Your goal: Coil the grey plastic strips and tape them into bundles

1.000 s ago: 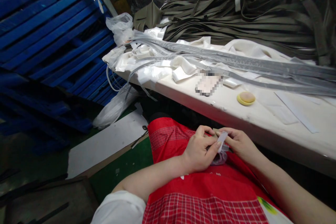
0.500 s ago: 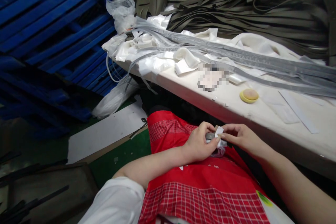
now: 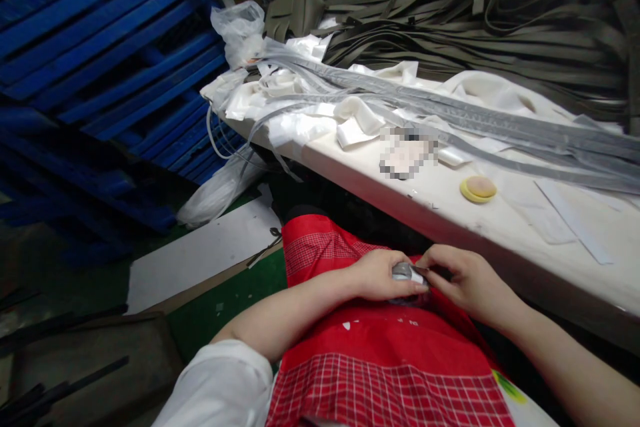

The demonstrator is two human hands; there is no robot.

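Observation:
Low over the red apron (image 3: 400, 340), my left hand (image 3: 377, 275) is closed around a small grey-and-white bundle (image 3: 401, 271), partly covered by the fingers; its exact kind cannot be made out. Right beside it, my right hand (image 3: 463, 278) is closed in a pinch at the bundle's right end. A thin, dark edge shows at those fingertips, too small to name. Both hands are close together, below the front edge of the white table (image 3: 450, 213).
Grey strips (image 3: 450, 113) run along the table over white sheeting. A yellow round dish (image 3: 479, 189) with a pinkish pad sits near the edge, beside a pixelated item (image 3: 406, 155). Dark olive straps (image 3: 450, 33) are heaped behind. Blue slatted racks (image 3: 110, 60) stand left.
The white piece that stood up between my hands now lies lower against the bundle. My right fingers have drawn tighter at its right end, and both hands sit slightly lower in view.

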